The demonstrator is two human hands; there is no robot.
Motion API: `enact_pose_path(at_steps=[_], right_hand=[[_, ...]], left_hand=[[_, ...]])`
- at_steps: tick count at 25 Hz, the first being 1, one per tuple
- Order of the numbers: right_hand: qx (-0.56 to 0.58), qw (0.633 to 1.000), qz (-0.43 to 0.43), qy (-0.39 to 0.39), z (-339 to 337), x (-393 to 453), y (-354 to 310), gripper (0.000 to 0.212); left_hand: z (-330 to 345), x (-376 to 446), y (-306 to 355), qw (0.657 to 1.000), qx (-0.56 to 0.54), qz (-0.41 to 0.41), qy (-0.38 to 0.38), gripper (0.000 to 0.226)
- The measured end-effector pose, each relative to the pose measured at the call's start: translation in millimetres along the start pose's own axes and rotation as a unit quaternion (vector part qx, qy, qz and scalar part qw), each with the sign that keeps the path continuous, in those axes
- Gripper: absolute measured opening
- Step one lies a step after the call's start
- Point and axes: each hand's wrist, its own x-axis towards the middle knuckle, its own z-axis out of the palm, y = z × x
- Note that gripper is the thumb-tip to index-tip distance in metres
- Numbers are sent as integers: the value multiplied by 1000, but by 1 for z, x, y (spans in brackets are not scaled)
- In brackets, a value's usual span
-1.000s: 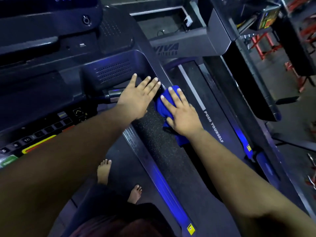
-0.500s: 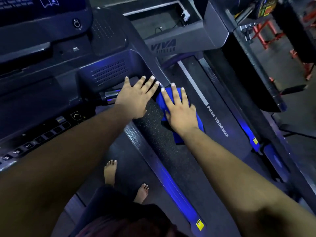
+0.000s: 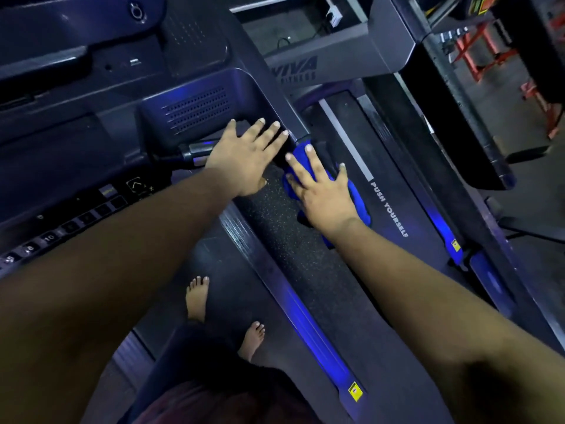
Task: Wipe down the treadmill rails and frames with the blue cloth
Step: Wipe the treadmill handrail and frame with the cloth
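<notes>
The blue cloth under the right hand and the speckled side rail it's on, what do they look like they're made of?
Blue cloth: soft fabric, perhaps microfibre; it bunches and folds under the flat right hand, matte, no shine.
Speckled side rail: looks like a gritty anti-slip surface, black with fine pale flecks; rubber or textured plastic, hard to tell.

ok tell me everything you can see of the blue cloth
The blue cloth is a bright blue, soft-looking fabric, bunched and creased rather than spread flat. It lies on the speckled dark side rail of the treadmill, next to the belt. The right hand presses on it with straight, spread fingers, covering most of it.
</notes>
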Motion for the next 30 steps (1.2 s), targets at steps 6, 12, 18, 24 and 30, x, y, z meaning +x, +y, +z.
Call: enact_pose_path(at_steps=[6, 12, 18, 24, 30], right_hand=[[65, 994, -66, 62, 56, -102, 28, 67], [253, 962, 49, 92, 50, -90, 24, 82], [281, 953, 51, 105, 121, -222, 25, 83], [228, 966, 43, 109, 121, -214, 21, 80], [224, 965, -3, 137, 176, -294, 32, 74]], left_hand=[[-10, -10, 20, 999, 17, 23, -29, 103], [-17, -24, 81, 997, -53, -14, -46, 103], [-17, -56, 172, 996, -58, -16, -66, 103], [-25, -67, 233, 991, -103, -72, -52, 100], [-23, -77, 261, 993, -83, -61, -55, 100]])
